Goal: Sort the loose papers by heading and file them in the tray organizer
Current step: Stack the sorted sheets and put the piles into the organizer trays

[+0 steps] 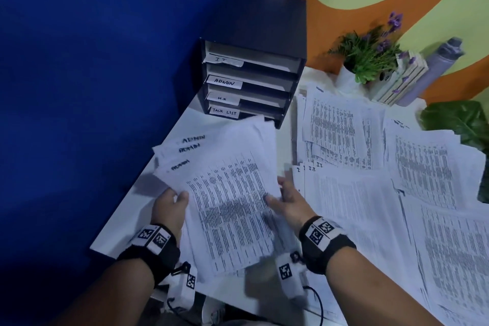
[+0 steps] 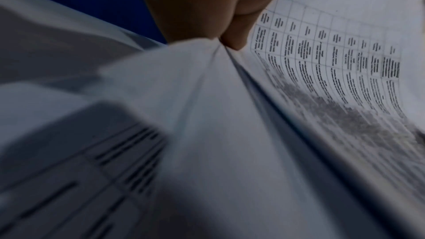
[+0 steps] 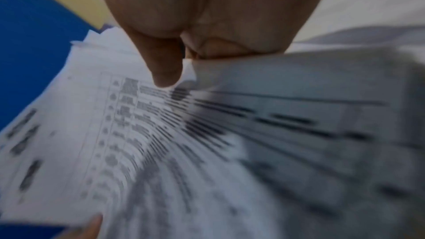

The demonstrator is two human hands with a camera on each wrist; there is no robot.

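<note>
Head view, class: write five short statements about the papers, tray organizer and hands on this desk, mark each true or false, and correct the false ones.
1. Both hands hold a sheaf of papers. True: left hand and right hand grip its edges.
2. The held sheets are headed IT. False: they read ADMIN.
3. The organizer has four labelled trays. True.
4. The bottom tray is labelled ADMIN. False: it reads TASK LIST.
5. The plant stands left of the organizer. False: it stands right of it.

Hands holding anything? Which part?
Both hold the ADMIN paper stack: left hand pinches its left edge, right hand its right edge.
</note>
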